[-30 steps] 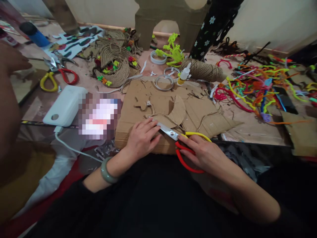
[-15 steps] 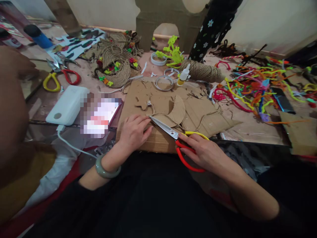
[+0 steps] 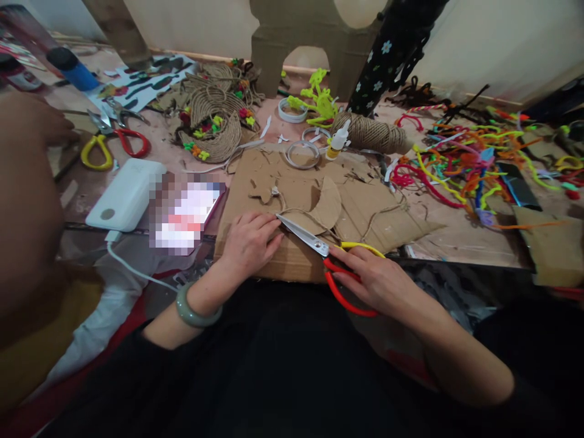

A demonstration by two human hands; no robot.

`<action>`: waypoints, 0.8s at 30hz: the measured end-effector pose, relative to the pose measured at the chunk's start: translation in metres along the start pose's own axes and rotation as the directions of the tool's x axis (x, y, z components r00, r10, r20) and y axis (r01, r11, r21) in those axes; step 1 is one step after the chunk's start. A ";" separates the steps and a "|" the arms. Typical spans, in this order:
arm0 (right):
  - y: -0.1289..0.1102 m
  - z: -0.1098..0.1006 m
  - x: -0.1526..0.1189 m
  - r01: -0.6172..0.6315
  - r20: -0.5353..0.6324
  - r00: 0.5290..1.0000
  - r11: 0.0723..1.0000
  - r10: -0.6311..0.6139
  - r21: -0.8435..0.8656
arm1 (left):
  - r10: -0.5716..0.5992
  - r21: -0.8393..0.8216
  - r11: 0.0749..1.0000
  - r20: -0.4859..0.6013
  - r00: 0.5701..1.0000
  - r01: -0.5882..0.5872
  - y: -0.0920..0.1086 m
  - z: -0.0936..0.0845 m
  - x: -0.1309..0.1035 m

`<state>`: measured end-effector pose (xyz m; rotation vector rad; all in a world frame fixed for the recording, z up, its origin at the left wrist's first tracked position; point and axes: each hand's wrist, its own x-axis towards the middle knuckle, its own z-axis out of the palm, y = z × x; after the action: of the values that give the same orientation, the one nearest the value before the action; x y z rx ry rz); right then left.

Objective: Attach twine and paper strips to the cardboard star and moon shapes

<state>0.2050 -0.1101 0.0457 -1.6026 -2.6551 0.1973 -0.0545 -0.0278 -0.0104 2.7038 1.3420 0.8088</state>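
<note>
My right hand (image 3: 371,274) grips a pair of scissors (image 3: 303,234) by its red and yellow handles. The blades look closed, with their tip beside the fingers of my left hand (image 3: 250,242). That hand lies on a cardboard sheet (image 3: 296,267), fingers stretched forward and thumb apart; anything under the fingertips is hidden. Just beyond the blades are a cardboard crescent (image 3: 329,204) and a small star-like cutout (image 3: 262,193). A strand of twine (image 3: 371,216) winds over the cardboard and past the crescent.
A small glue bottle (image 3: 337,141) and a twine roll (image 3: 371,131) stand behind the cardboard. Colourful pipe cleaners (image 3: 474,164) lie right. To my left are a phone (image 3: 182,216), a white power bank (image 3: 125,194), more scissors (image 3: 114,143) and another person's hand (image 3: 50,125).
My hands and the scissors hold almost the same position. The view shifts very slightly, and the other person's arm at the left moves a little to the right.
</note>
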 end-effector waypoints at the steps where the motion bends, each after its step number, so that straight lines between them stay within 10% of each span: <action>1: 0.000 0.000 0.000 0.000 0.003 1.000 1.000 0.000 0.004 | 0.001 0.008 1.000 0.000 1.000 -0.001 0.000 0.000 0.000; 24: 0.006 0.003 -0.005 0.002 -0.058 0.998 0.991 -0.010 -0.134 | -0.018 0.098 0.995 0.038 0.999 0.014 0.002 -0.003 0.000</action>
<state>0.2121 -0.1118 0.0424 -1.6086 -2.6802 -0.0287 -0.0545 -0.0298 -0.0075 2.7623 1.4299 0.7038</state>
